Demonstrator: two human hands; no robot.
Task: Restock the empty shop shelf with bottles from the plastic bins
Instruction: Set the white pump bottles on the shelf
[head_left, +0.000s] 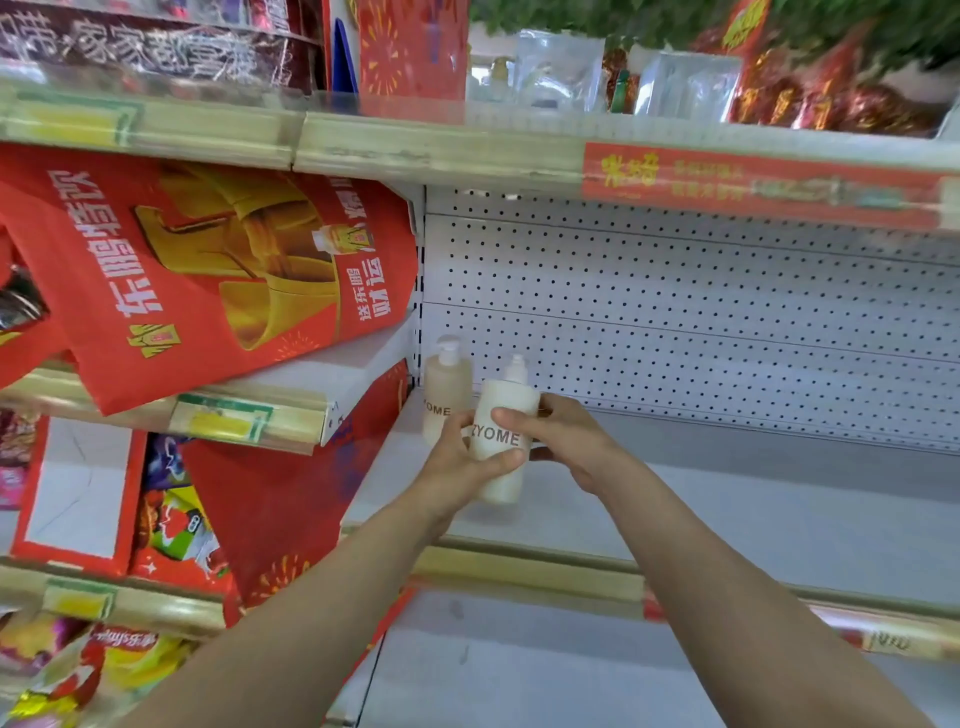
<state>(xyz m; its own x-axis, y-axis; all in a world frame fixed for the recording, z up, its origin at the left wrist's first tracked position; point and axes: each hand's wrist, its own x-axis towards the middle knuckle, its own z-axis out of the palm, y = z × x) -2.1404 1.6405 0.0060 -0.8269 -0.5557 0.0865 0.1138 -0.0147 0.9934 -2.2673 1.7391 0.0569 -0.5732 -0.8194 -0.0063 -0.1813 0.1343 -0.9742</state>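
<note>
A cream pump bottle (503, 415) marked ZYOME stands upright near the left end of the grey shelf (727, 499). Both hands are on it: my left hand (462, 457) wraps its lower front, and my right hand (561, 436) grips its right side with the thumb across the label. Its base looks close to or on the shelf board. A second, tan ZYOME pump bottle (445, 395) stands just behind and to the left, in the shelf's back left corner. The plastic bins are out of view.
A white pegboard back panel (701, 312) closes the shelf behind. A shelf above (441, 150) holds red packets and clear bags. Red gift bags and boxes (208, 270) crowd the bay on the left. A lower grey shelf (519, 665) runs below my arms.
</note>
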